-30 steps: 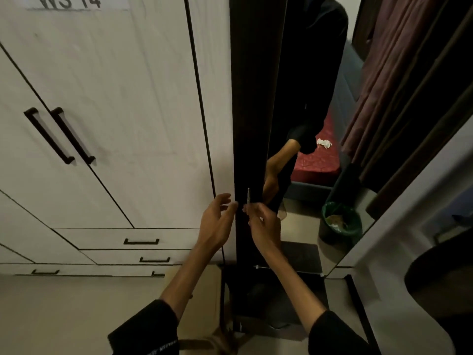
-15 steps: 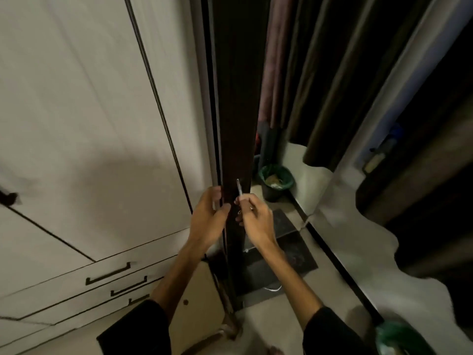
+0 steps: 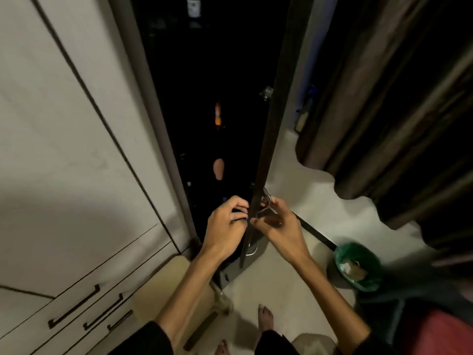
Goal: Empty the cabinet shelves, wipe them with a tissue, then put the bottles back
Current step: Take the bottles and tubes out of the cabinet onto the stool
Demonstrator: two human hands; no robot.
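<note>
Cabinet door (image 3: 271,139) now swung open on dark shelves, left hand (image 3: 225,226) grip curled round its edge, right hand (image 3: 279,224) pinching handle (image 3: 266,201).

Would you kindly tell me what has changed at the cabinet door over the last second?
The dark door has swung open to the right, showing the dark inside with a bottle high up. The right hand still grips the metal handle; the left hand stays at the door's edge.

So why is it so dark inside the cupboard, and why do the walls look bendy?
Head view: little light reaches the cabinet interior, so only a pale bottle label and faint glints show; the white doors are lit; the wide-angle lens bends straight edges; slight blur.
</note>
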